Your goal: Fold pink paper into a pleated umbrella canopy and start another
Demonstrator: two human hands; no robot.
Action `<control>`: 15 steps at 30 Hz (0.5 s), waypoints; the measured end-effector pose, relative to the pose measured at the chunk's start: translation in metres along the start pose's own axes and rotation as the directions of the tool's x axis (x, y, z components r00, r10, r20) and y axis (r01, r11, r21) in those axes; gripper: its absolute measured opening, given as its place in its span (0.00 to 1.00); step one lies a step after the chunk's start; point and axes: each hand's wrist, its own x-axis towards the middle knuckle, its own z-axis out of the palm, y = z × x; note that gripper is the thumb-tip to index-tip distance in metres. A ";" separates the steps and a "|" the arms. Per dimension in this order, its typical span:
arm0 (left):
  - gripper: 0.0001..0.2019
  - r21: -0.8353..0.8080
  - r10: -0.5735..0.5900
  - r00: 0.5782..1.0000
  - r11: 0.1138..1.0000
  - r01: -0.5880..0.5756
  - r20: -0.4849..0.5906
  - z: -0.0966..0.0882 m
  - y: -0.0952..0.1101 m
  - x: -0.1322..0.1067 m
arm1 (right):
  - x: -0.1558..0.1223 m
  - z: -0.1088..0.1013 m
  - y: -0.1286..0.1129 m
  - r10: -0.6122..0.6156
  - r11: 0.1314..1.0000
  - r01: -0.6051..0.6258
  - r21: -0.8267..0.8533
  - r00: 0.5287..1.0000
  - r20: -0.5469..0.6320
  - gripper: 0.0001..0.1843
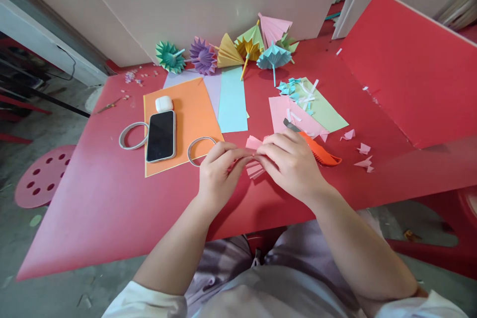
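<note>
My left hand point(219, 175) and my right hand point(292, 165) meet above the front of the red table, thumbs and fingertips pinched together. Between them is a small piece of pink paper, mostly hidden by the fingers. Pale pink paper strips point(255, 171) lie just beneath the fingertips. An orange utility knife point(323, 152) rests beside my right hand, its grey blade end partly showing behind the knuckles. To the right are several small folded pink paper pieces point(364, 148). Close to my left hand sits a roll of tape point(190, 153), partly covered by the fingers.
A phone point(161, 136), a white earbud case point(164, 104) and another tape roll point(121, 141) lie around orange paper point(197, 109). Several folded paper umbrellas point(274, 57) line the back. Pink paper point(278, 112), green paper point(331, 117) and scraps lie right; a red board point(413, 69) stands beyond.
</note>
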 end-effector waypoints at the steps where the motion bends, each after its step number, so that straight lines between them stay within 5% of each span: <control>1: 0.04 -0.008 -0.014 1.000 1.000 0.014 -0.004 0.000 0.000 0.000 | 0.000 0.000 0.001 0.008 1.000 -0.008 -0.003 1.000 -0.013 0.08; 9: 0.10 -0.073 -0.033 0.995 0.997 0.040 0.091 0.001 0.000 -0.003 | -0.003 -0.001 0.008 0.090 0.995 -0.087 0.043 0.993 -0.073 0.05; 15: 0.12 -0.196 -0.213 0.973 0.954 0.226 0.087 0.004 0.002 -0.003 | -0.003 -0.003 0.008 0.059 0.998 -0.057 0.036 0.997 -0.041 0.06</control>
